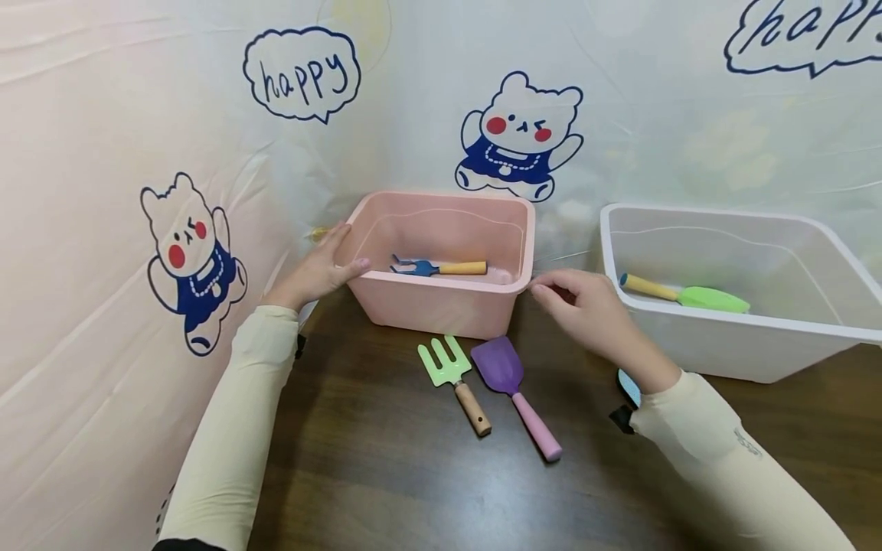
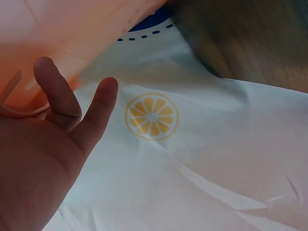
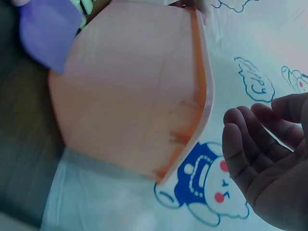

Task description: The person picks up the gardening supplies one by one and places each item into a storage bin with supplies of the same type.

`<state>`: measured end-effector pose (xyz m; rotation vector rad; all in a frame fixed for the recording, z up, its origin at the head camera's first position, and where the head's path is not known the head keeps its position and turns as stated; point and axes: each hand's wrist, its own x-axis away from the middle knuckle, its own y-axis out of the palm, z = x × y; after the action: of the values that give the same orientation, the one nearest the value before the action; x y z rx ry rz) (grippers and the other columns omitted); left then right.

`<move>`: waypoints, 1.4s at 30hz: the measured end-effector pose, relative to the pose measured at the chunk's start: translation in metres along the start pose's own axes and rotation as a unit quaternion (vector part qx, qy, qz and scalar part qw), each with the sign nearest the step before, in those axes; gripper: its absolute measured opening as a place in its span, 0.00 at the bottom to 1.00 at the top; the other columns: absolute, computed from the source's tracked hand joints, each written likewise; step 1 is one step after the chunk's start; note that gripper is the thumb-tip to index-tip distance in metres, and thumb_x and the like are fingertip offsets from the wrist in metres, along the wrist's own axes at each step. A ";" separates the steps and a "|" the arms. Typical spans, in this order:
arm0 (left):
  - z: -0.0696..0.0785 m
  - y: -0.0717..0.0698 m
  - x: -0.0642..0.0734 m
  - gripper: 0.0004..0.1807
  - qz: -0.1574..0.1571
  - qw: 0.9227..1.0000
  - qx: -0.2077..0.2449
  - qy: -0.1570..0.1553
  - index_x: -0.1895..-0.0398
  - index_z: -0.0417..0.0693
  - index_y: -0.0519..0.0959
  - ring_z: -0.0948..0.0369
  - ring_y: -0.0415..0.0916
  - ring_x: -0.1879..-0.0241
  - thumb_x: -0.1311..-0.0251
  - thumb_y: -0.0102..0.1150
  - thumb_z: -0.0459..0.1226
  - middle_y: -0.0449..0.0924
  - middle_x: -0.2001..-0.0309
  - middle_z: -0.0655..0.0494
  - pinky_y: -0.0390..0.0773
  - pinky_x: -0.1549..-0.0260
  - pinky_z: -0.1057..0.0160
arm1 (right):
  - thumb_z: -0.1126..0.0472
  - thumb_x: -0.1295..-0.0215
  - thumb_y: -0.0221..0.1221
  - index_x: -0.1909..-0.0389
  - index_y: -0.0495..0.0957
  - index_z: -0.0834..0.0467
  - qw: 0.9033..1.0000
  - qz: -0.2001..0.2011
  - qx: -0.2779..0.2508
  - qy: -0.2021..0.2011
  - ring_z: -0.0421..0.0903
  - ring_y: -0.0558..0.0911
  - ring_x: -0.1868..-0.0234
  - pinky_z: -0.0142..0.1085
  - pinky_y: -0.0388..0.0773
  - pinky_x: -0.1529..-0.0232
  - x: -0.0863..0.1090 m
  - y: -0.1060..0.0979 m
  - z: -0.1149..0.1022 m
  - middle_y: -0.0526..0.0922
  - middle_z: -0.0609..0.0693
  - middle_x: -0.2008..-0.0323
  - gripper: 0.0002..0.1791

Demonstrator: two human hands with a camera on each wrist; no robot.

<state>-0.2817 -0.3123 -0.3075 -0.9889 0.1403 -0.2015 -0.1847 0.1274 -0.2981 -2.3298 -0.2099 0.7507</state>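
Note:
A pink bin [image 1: 434, 306] stands on the table with a blue hand fork [image 1: 427, 268] lying inside, its handle yellow. At the bin's left rim is my left hand [image 1: 313, 272], thumb by the front corner and fingers along the outer side. In the left wrist view two of its fingers [image 2: 100, 106] stretch out loosely beside the bin wall. My right hand [image 1: 582, 310] hovers just off the bin's right front corner. Its fingers are loosely bent with nothing between them, and the right wrist view shows a gap to the rim.
In front of the bin lie a green hand fork [image 1: 448, 363] and a purple spatula-shaped shovel [image 1: 499, 366] with pink handle. A white bin [image 1: 717, 344] at right holds a green trowel [image 1: 713, 299]. Behind hangs a printed cloth [image 1: 413, 92]. A light-blue edge [image 1: 628, 386] peeks out by my right wrist.

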 end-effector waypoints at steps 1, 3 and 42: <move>0.000 0.001 0.000 0.54 0.000 1.000 0.001 0.000 0.17 0.51 0.40 0.45 0.36 0.22 0.34 0.56 0.62 0.34 0.18 0.49 0.43 0.29 0.38 | 0.61 0.27 0.60 0.57 0.87 0.59 1.000 -0.004 0.004 0.003 0.45 0.79 0.65 0.42 0.77 0.63 0.006 -0.003 0.003 0.87 0.50 0.62 0.08; 0.000 0.001 0.000 0.54 -0.001 1.000 0.005 0.002 0.17 0.51 0.40 0.44 0.36 0.22 0.34 0.56 0.61 0.34 0.18 0.49 0.43 0.29 0.38 | 0.61 0.27 0.60 0.57 0.87 0.58 1.000 -0.012 0.011 0.014 0.44 0.79 0.65 0.42 0.78 0.63 0.017 -0.007 0.009 0.87 0.49 0.61 0.08; -0.001 0.003 0.001 0.54 0.011 0.999 0.036 0.004 0.17 0.51 0.41 0.47 0.32 0.21 0.35 0.58 0.61 0.34 0.18 0.51 0.41 0.28 0.39 | 0.55 0.33 0.65 0.70 0.77 0.55 0.973 -0.160 0.165 0.020 0.52 0.83 0.68 0.50 0.80 0.71 0.073 0.127 -0.040 0.79 0.50 0.73 0.10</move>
<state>-0.2806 -0.3113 -0.3108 -0.9153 0.1492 -0.1891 -0.1087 0.0334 -0.3895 -1.9337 -0.3991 0.5307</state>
